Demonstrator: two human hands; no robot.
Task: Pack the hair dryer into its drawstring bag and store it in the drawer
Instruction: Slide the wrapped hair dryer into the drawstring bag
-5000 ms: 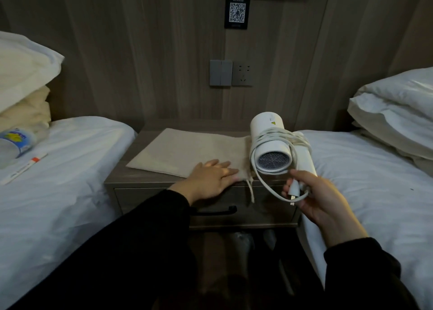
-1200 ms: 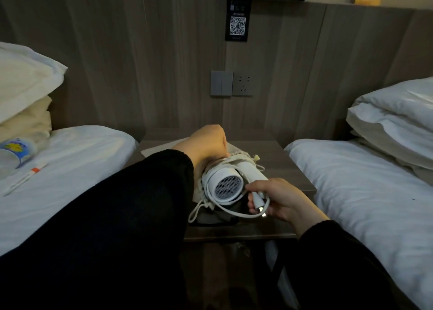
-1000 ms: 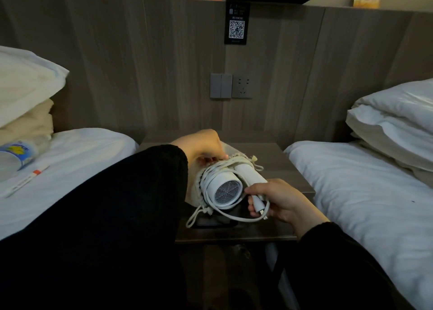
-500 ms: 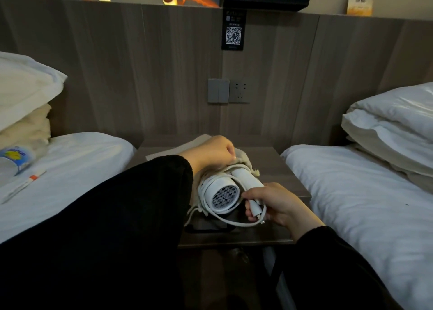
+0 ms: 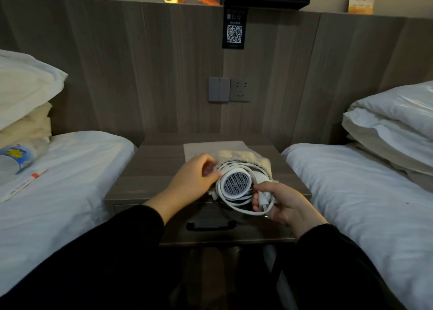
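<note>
A white hair dryer with its cord wrapped around it lies nose-first in the mouth of a beige drawstring bag on the nightstand; its grille end faces me. My left hand pinches the bag's opening at the dryer's left side. My right hand grips the dryer's handle together with the white plug and a cord loop. Below the top, the drawer with a black handle is closed.
Beds with white sheets flank the nightstand, left and right. A water bottle and a pen lie on the left bed. A switch and socket sit on the wooden headboard wall. Pillows are stacked at the right.
My left arm has drawn back toward me, uncovering the bag. The dryer sits deeper in the bag's mouth than half a second ago. Five seconds ago the dryer was held up outside the flat bag.
</note>
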